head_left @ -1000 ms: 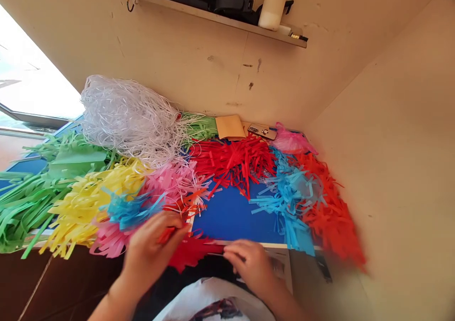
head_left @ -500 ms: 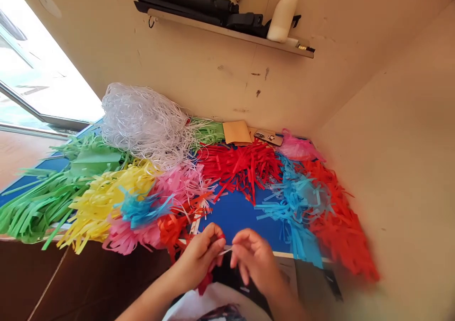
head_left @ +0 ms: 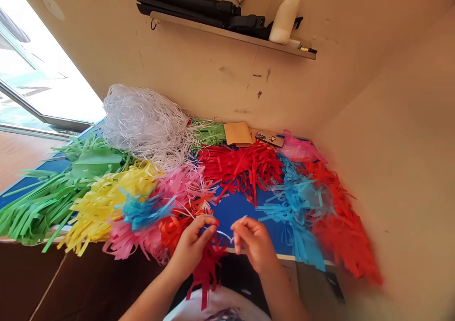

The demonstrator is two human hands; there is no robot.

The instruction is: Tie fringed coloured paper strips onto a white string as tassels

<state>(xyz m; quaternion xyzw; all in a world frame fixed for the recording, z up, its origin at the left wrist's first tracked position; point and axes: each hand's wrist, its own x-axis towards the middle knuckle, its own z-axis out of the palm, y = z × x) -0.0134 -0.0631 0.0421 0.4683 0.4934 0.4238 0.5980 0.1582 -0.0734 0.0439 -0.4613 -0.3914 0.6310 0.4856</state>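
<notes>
My left hand [head_left: 192,245] is closed, its thumb and fingers pinching the top of a red tissue-paper tassel [head_left: 206,271]. The cut strips of that tassel dangle below the hand, over my lap. A thin white string [head_left: 223,234] runs from the left fingertips across to my right hand [head_left: 254,243]. The right hand is curled in a pinch at the string's far end; the exact contact is partly hidden by the fingers. Both hands are at the front edge of the blue table [head_left: 231,209].
Fringed paper lies in green [head_left: 46,207], yellow [head_left: 106,193], pink [head_left: 135,238], red [head_left: 241,167] and blue [head_left: 295,207] bunches. A tangled white string heap [head_left: 145,122] sits at the back left. A phone [head_left: 270,138] and shelf [head_left: 227,32] are near the wall.
Both hands have risen slightly and drawn a little apart, so more of the white string shows between them. The red tassel now hangs in fuller view under my left hand.
</notes>
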